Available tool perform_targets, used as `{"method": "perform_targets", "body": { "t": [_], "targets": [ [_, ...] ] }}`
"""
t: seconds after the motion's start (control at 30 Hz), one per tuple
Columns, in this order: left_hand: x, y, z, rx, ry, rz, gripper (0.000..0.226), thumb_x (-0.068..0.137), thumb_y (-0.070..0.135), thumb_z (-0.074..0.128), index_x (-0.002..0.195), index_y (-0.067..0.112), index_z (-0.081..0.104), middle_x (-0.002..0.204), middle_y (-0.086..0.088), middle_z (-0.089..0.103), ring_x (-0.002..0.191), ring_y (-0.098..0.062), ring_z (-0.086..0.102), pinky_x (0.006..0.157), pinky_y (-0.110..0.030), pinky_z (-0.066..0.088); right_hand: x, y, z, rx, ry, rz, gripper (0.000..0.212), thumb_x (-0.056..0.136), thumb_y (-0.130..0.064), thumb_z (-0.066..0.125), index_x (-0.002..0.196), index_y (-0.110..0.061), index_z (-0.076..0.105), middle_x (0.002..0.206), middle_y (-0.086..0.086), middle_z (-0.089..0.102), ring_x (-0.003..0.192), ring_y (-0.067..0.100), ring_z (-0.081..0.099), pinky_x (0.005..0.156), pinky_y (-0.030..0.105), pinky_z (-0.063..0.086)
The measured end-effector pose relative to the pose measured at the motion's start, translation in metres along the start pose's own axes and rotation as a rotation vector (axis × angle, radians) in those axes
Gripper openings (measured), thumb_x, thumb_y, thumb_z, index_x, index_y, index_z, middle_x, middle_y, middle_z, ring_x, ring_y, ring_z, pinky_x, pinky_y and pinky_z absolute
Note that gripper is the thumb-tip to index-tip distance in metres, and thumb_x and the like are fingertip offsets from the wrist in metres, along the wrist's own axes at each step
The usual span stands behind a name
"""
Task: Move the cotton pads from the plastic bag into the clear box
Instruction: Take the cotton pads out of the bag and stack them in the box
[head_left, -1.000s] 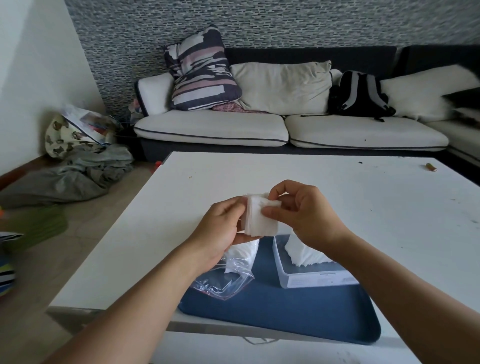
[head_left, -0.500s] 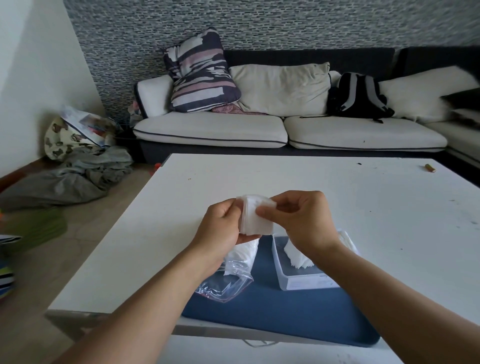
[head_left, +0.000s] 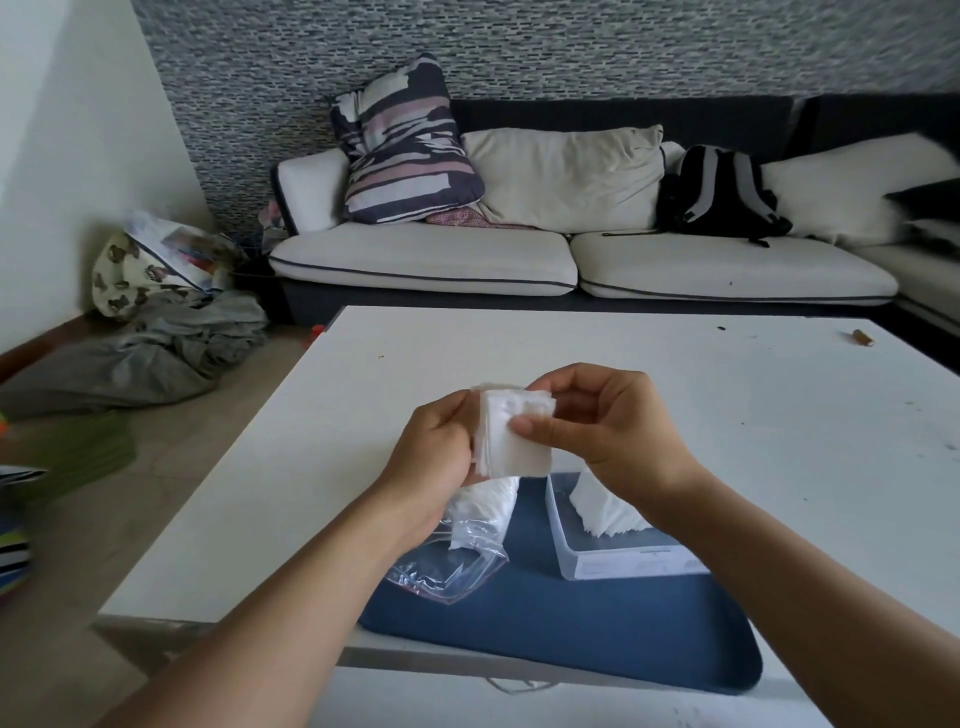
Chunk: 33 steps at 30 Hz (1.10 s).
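A: Which step is the person on?

B: Mid-transfer, by the look of it. The left hand (head_left: 434, 447) grips a stack of square white cotton pads (head_left: 514, 441) along its left edge, and the right hand (head_left: 618, 426) pinches the front pad between thumb and fingers, likely to peel some off.

A: Where do they sit?

B: Held between both hands, above the blue mat (head_left: 597, 623). Below the left hand lies the plastic bag (head_left: 452, 566), mouth open, with more pads bunched inside. Below the right wrist stands the clear box (head_left: 608, 564), some pads already leaning in it.

A: The next move?

B: Probably lowering the separated pads down and right into the box. They look thin, soft, and likely to fan apart.
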<state>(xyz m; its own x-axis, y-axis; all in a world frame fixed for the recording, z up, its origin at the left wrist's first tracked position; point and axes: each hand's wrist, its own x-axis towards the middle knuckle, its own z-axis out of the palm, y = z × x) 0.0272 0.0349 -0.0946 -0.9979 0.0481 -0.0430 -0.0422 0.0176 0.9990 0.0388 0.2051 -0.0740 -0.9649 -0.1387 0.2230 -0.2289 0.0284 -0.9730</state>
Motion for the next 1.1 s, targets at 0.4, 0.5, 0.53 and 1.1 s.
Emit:
{"method": "perform_targets", "body": {
  "t": [0.4, 0.5, 0.53, 1.1],
  "targets": [
    [-0.004, 0.002, 0.010, -0.152, -0.091, -0.060, 0.035, 0.107, 0.025, 0.046, 0.101, 0.016, 0.079, 0.104, -0.016, 0.077, 0.103, -0.032, 0.073, 0.082, -0.043, 0.061, 0.007, 0.015, -0.005, -0.197, 0.141, 0.045, 0.040, 0.076, -0.012, 0.086, 0.111, -0.014, 0.067, 0.076, 0.008, 0.076, 0.064, 0.015, 0.069, 0.068, 0.027, 0.061],
    [-0.007, 0.002, 0.015, -0.113, -0.187, -0.019, 0.026, 0.101, 0.028, 0.059, 0.113, 0.012, 0.074, 0.107, -0.015, 0.077, 0.101, -0.028, 0.074, 0.080, -0.039, 0.062, 0.007, 0.017, -0.005, -0.272, 0.182, -0.009, 0.040, 0.081, -0.011, 0.081, 0.116, -0.019, 0.065, 0.092, 0.004, 0.071, 0.078, 0.016, 0.067, 0.065, 0.025, 0.059],
    [-0.007, 0.002, 0.017, -0.102, -0.203, 0.004, 0.023, 0.099, 0.024, 0.061, 0.115, 0.012, 0.073, 0.109, -0.013, 0.077, 0.102, -0.027, 0.074, 0.078, -0.037, 0.062, 0.008, 0.017, -0.005, -0.273, 0.180, -0.009, 0.039, 0.083, -0.010, 0.077, 0.118, -0.022, 0.065, 0.102, 0.002, 0.067, 0.086, 0.016, 0.065, 0.064, 0.022, 0.058],
    [0.008, -0.012, 0.014, 0.199, -0.114, 0.119, 0.047, 0.087, 0.014, 0.078, 0.125, 0.025, 0.052, 0.118, -0.004, 0.066, 0.097, -0.016, 0.068, 0.085, -0.030, 0.057, 0.011, 0.013, -0.036, -0.243, -0.057, 0.286, 0.019, 0.087, -0.021, 0.077, 0.085, -0.002, 0.073, 0.071, 0.007, 0.067, 0.057, 0.012, 0.058, 0.052, 0.024, 0.046]
  ]
}}
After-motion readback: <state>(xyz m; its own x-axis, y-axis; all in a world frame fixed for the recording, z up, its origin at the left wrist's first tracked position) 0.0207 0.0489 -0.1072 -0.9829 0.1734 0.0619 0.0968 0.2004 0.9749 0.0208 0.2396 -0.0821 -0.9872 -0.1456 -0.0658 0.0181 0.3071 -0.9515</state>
